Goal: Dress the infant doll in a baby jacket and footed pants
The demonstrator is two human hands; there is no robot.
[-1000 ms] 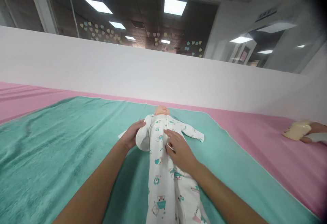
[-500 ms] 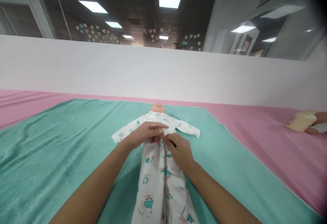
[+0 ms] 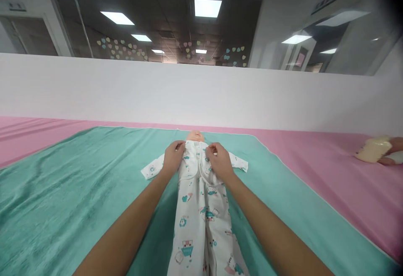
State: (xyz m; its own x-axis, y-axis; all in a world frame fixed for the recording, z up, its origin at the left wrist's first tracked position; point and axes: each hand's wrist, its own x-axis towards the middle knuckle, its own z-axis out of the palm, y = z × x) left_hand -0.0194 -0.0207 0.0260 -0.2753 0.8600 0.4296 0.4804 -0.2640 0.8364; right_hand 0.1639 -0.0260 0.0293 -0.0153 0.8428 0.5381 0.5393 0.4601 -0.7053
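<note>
A baby doll lies on its back on a teal towel, dressed in a white printed sleepsuit. My left hand pinches the left side of the sleepsuit's collar near the doll's neck. My right hand pinches the right side of the collar, its fingers curled on the cloth. Both sleeves lie spread out to the sides. The sleepsuit's front flaps overlap down the chest.
The towel lies on a pink sheet. A white partition wall runs along the far side. At the far right edge a cream bottle is held by another person's hand.
Both hands moved up from the doll's chest to the collar. Earlier the left hand folded the left flap over the chest; the left sleeve now lies flat.
</note>
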